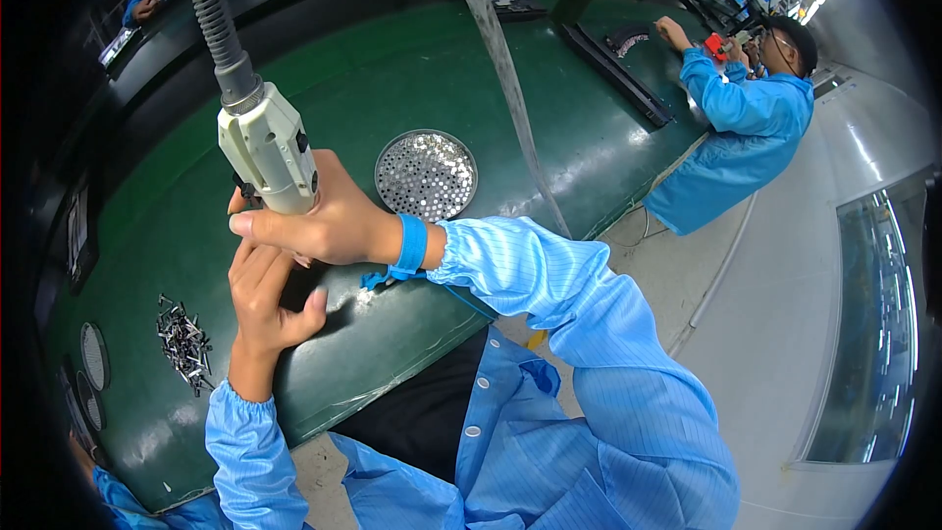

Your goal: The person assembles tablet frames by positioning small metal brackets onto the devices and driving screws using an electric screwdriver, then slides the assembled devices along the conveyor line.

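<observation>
My right hand (339, 221) is wrapped round the pale body of a corded electric screwdriver (267, 152), held upright with its cable leading upward. Below it, my left hand (261, 299) reaches up with bent fingers and the thumb apart. Its fingertips and the tool's tip are hidden behind the right hand, so whatever they hold does not show. A blue wrist strap (412, 242) circles my right wrist. Beside my left hand lies a loose pile of small dark and silver metal pieces (184, 344). Past my right wrist stands a round dish (425, 132) of small shiny parts.
A grey hanging cable (505, 69) crosses the green tabletop (334, 69). Two round dishes, one a pale-filled dish (94, 355), sit at the far left. A co-worker in blue (736, 118) works at the right, near a long dark rail (618, 76).
</observation>
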Motion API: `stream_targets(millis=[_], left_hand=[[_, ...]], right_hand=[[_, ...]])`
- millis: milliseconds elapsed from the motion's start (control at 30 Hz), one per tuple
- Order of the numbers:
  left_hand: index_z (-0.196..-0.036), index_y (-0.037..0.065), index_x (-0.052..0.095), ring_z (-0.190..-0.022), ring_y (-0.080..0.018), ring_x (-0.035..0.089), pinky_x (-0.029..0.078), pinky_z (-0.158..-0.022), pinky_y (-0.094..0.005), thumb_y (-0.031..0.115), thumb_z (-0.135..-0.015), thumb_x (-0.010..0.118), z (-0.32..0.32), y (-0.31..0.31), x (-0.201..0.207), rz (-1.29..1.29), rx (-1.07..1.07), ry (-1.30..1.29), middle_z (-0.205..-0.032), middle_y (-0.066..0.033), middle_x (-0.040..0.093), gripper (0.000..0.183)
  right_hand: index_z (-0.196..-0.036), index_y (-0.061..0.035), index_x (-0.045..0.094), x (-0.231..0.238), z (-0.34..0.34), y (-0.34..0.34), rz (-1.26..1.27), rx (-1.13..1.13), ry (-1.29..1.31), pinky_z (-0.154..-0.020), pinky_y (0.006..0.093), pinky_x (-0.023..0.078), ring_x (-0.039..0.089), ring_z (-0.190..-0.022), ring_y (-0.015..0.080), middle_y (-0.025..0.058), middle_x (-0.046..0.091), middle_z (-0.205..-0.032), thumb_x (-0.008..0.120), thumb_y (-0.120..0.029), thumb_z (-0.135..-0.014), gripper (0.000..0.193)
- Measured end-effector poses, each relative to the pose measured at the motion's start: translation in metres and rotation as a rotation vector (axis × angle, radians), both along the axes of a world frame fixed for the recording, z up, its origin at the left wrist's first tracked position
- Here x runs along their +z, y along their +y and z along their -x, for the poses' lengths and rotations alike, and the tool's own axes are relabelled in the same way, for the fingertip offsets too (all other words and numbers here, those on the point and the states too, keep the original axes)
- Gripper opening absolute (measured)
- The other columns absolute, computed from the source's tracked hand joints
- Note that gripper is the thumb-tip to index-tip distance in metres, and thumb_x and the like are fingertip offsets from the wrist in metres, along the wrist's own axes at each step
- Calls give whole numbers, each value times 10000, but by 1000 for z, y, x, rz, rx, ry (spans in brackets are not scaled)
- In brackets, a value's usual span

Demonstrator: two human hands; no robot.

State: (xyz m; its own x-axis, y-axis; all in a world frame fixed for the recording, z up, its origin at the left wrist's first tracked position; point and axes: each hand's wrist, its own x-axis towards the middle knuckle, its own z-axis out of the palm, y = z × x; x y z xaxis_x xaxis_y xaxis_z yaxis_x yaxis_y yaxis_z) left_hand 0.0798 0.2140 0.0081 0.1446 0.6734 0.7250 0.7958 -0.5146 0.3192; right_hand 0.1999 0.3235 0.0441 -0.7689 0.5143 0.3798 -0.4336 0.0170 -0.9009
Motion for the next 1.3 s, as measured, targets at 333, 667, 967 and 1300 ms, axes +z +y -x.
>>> stream_targets(millis=[333,667,967,1300], left_hand=[[-820,-9,642,-752,-341,616,494,-716,-409,64,-683,729,0,1,-5,5,41,8,-786,-121,645,178],[-817,-6,646,-738,-329,614,486,-692,-389,24,-685,716,-1,3,-5,-28,40,20,-783,-114,645,153],[-802,-11,636,-732,-340,606,485,-691,-413,123,-712,723,1,1,-2,-11,30,5,-771,-124,633,184],[-804,-3,646,-733,-319,618,486,-672,-386,31,-659,735,-1,3,-5,-30,50,24,-773,-108,644,174]], right_hand=[[-991,21,679,-3,2,2,-75,-74,64,-720,282,535,661,-801,121,72,696,-845,745,-123,-834,223],[-975,32,677,-3,3,2,-64,-69,48,-702,279,537,664,-786,121,67,694,-824,746,-139,-831,234],[-986,21,667,-4,3,2,-21,-27,38,-479,231,452,574,-537,63,44,655,-693,734,-113,-853,200],[-995,23,680,-3,2,3,-61,-63,15,-757,297,533,662,-836,131,82,706,-870,751,-134,-825,242]])
